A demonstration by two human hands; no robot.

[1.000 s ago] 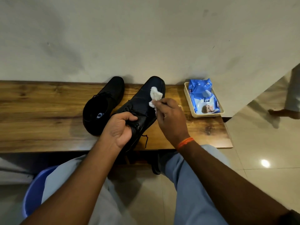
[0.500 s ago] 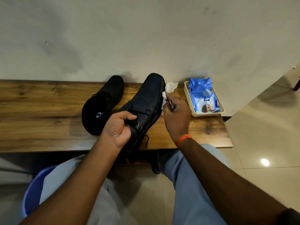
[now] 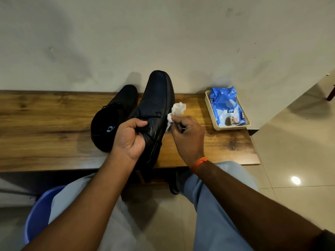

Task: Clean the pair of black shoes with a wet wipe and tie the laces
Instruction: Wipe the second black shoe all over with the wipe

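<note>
The left hand (image 3: 129,138) grips a black shoe (image 3: 155,109) at its laced opening, the fingers curled round the tongue and the thumb lying over the top, so that the shoe is tilted up with its toe pointing away from the person toward the wall (image 3: 163,37). The heel end sits below and behind this hand, over the near edge of the wooden bench (image 3: 45,124). The right hand (image 3: 188,136) pinches a crumpled white wipe (image 3: 176,112) between thumb and fingertips; the wipe bulges out above the knuckles and touches the shoe's right side, just beside where the left hand holds it. An orange band (image 3: 199,163) circles the right wrist.

To the left of the held shoe, close against it, the second shoe (image 3: 112,122) lies flat on the bench with its opening facing up and a pale logo showing on the insole. To the right of the wipe hand, well apart from it, a blue packet of wipes (image 3: 227,107) lies in a shallow cream tray (image 3: 233,127) near the bench's end. Below the hands are the person's light trouser legs and a tiled floor (image 3: 290,142).
</note>
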